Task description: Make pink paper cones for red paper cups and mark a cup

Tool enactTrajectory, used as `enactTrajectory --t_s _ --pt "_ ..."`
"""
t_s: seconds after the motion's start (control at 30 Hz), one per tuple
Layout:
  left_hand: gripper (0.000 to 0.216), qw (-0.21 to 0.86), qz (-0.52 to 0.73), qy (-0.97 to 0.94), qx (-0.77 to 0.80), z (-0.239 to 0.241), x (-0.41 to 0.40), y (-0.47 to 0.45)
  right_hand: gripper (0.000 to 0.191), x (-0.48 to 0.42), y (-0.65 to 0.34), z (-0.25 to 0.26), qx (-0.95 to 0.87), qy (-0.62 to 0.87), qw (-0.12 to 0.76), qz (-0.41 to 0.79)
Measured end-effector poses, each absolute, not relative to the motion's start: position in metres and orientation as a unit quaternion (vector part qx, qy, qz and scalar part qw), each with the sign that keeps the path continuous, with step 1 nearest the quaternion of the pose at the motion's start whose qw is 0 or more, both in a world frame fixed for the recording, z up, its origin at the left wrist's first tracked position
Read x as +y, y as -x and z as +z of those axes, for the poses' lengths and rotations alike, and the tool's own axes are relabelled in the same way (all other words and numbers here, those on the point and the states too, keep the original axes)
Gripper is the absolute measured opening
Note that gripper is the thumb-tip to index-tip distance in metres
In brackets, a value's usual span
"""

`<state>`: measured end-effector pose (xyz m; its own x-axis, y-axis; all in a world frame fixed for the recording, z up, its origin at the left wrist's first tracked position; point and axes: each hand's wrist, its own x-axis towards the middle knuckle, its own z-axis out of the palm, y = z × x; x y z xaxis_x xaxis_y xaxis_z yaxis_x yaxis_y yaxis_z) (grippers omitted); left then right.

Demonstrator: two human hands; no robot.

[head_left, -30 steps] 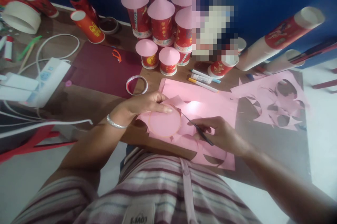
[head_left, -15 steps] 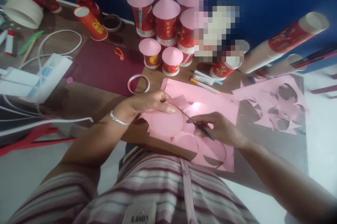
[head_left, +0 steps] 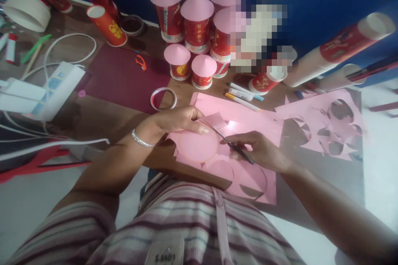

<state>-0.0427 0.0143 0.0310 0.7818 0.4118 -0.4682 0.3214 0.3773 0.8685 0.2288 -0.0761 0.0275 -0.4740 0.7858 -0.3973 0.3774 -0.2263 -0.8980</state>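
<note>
White power strip (head_left: 60, 93) – looped cable (head_left: 72, 34) alongside

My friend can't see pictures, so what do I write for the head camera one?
A person's left hand holds pink paper marked with an orange circle while the right hand holds dark scissors beside the circle. Behind the hands stand red cylinders with pink cone tops, and a cut-up sheet lies to the right.

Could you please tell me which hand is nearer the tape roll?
Left. The left hand is close beside the tape roll; the right hand is farther off, to its right.
</note>
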Motion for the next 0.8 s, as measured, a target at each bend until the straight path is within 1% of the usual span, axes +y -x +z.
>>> enactTrajectory --t_s 0.23,0.37,0.6,0.8 --pt "0.031 0.765 0.036 -0.556 0.325 0.0284 0.0145 0.0417 0.049 -0.0794 -0.2301 0.0232 -0.605 0.499 0.171 0.596" --pt "0.032 0.764 0.037 -0.553 0.33 0.0276 0.0141 0.0414 0.048 -0.0807 -0.2294 0.0243 -0.612 0.497 0.176 0.589" --pt "0.034 0.766 0.035 -0.555 0.322 0.027 0.0137 0.0414 0.051 -0.0829 -0.2281 0.0234 -0.619 0.494 0.186 0.581" --pt "0.035 0.758 0.037 -0.568 0.318 0.0224 0.0136 0.0419 0.05 -0.0838 -0.2282 0.0229 -0.604 0.493 0.194 0.596"
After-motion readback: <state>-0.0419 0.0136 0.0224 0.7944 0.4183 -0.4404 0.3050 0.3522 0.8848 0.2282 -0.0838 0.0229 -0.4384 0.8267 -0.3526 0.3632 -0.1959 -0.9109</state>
